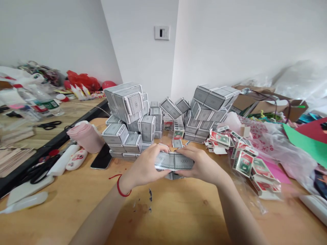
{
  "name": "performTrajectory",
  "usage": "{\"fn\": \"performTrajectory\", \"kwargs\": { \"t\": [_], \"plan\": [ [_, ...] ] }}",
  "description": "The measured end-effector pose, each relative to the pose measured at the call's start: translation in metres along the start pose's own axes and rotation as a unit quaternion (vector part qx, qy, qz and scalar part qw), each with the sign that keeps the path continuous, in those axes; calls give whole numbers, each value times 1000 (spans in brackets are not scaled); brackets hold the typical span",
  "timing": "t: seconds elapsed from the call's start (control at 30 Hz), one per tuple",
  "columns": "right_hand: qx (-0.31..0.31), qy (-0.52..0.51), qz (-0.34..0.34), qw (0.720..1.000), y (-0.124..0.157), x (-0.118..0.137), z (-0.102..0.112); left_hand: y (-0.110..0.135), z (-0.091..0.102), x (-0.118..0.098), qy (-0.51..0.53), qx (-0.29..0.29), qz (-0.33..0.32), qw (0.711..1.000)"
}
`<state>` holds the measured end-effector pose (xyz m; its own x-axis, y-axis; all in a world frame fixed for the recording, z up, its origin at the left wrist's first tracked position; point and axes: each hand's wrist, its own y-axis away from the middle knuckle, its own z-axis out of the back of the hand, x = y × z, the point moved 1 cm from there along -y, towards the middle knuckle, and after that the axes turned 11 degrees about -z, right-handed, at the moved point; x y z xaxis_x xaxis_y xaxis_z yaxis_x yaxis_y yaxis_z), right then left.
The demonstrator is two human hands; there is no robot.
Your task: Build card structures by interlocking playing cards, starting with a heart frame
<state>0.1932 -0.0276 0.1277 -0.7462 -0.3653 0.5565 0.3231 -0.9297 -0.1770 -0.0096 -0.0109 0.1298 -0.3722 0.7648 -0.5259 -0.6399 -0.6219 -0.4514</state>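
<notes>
Grey patterned box point(174, 161), a small carton, sits between both hands just above the wooden tabletop point(178, 214), near the middle of the scene. Left hand point(144, 166), with a red string on its wrist, has its fingers closed around the carton's left end. Right hand point(201, 165) clasps the right end the same way. Just beyond, further off, stands a stack of grey boxes point(127, 115) on the left and another pile point(209, 109) on the right. Red-and-green flat cartons point(245, 160) lie scattered to the right. A black phone point(101, 158) lies left of the hands.
</notes>
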Motion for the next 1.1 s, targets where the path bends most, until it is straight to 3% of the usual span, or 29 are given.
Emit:
{"fn": "performTrajectory", "kwargs": {
  "t": [0.3,0.63,0.87,1.1],
  "plan": [
    [0,-15,7,1000,-5,-3,-7,-1,-7,3,15,-12,18,1000],
    [21,-22,-7,1000,-6,-1,-5,-1,-2,5,38,-4,26,999],
    [-15,-60,-9,998,-6,3,5,-1,2,7,58,-13,24,998],
    [-32,-70,-11,997,-5,3,0,-1,-2,6,50,-24,3,998]
  ]
}}
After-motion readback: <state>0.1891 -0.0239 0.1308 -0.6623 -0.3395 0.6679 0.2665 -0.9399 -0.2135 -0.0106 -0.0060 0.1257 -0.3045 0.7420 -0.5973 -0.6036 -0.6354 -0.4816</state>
